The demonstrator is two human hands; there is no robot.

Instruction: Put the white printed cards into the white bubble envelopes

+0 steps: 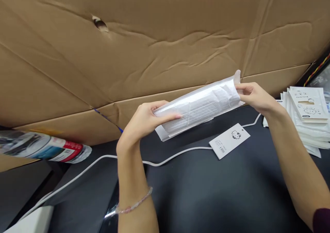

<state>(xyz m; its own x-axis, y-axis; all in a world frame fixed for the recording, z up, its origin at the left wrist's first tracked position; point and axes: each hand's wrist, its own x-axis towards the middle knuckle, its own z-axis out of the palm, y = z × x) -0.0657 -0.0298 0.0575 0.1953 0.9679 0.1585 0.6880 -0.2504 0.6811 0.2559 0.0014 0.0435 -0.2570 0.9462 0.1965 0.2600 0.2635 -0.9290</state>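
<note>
A long white translucent plastic package [203, 106] with quilted-looking white contents is held up above the black table, tilted up to the right. My left hand [149, 118] grips its left end, thumb on the front and fingers behind. At the right end, the fingers of my right hand [251, 93] are closed on the package's opening, with their tips partly hidden by the plastic. A white card [229, 141] with a cat-face drawing and a barcode lies on the table below the package, over a white cable [177, 154].
Brown cardboard [154, 47] stands behind the black table [206, 191]. A stack of white packets with a printed card [306, 104] is at the right. A plastic bottle [48, 147] lies at the left. A white box-like object [33, 221] sits at the lower left.
</note>
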